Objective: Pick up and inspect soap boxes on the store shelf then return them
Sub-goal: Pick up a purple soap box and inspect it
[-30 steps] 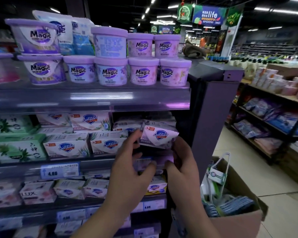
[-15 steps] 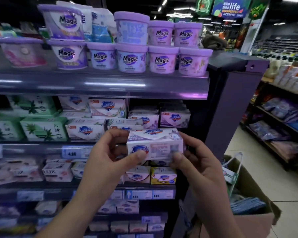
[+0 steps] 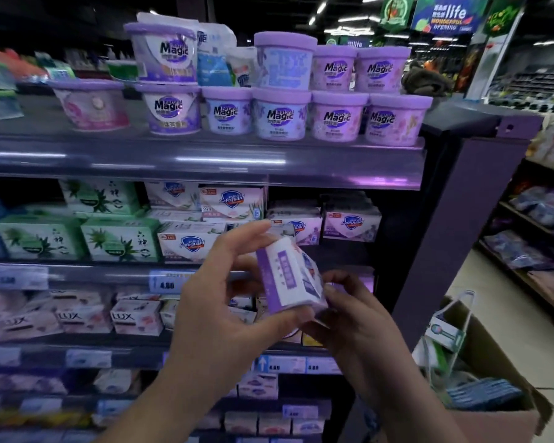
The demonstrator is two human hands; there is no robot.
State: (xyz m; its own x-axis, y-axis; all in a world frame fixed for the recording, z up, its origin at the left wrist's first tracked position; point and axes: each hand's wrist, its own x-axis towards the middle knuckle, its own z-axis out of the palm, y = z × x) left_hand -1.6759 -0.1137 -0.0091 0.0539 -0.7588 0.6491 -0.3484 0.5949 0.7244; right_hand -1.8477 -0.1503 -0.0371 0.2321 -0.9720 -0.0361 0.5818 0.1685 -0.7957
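Note:
I hold a white and purple Safeguard soap box [image 3: 287,276] in front of the shelf, turned so a narrow purple-striped side faces me. My left hand [image 3: 224,302] grips it with the index finger over its top and the thumb under its lower edge. My right hand [image 3: 349,318] holds its right end with curled fingers. More Safeguard boxes [image 3: 192,241] stand on the soap shelf [image 3: 77,273] behind my hands.
Green soap boxes [image 3: 119,238] stand at the left and Lux boxes [image 3: 135,318] one shelf lower. Purple Magic tubs [image 3: 279,115] fill the top shelf. A cardboard box of goods [image 3: 499,420] sits on the floor at the right, next to an aisle.
The box was lifted off the shelf, brought toward me, and now rotated from its front face to a narrow side. The camera view has shifted to the left.

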